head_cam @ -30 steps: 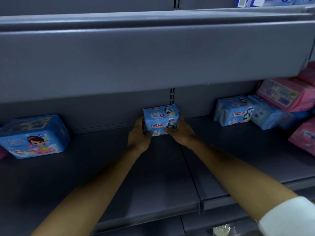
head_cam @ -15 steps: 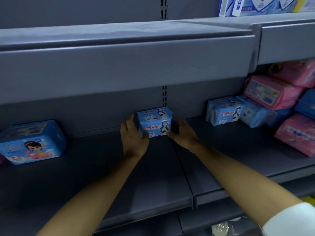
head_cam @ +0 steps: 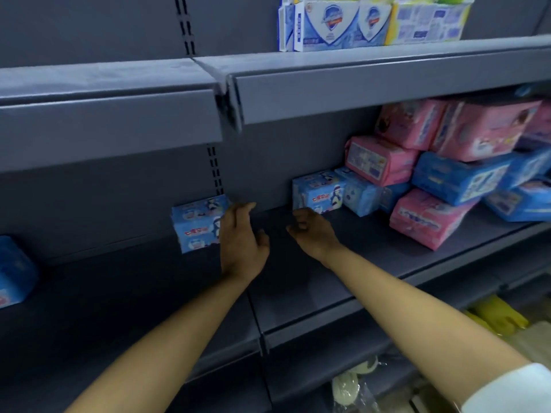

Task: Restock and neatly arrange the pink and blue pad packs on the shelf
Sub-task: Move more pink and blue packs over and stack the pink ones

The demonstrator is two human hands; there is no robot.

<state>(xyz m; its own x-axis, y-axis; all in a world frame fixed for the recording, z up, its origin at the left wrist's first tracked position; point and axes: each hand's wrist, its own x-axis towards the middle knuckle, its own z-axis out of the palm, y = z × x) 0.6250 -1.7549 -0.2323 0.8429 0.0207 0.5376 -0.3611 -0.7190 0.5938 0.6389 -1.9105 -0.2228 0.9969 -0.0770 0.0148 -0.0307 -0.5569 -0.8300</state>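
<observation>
On the top shelf board, white and blue boxes with a shield mark are stood in a row, and a box with yellow edges is placed just beside them on the right. A slotted strip is seen in the grey back wall. Low on the right, a yellow object and a clear plastic bag with pale round things are seen.

We see one small blue pad pack standing upright at the back of the shelf. Well apart on the right, pink packs and blue packs lie in a heap, apparently tilted.
</observation>
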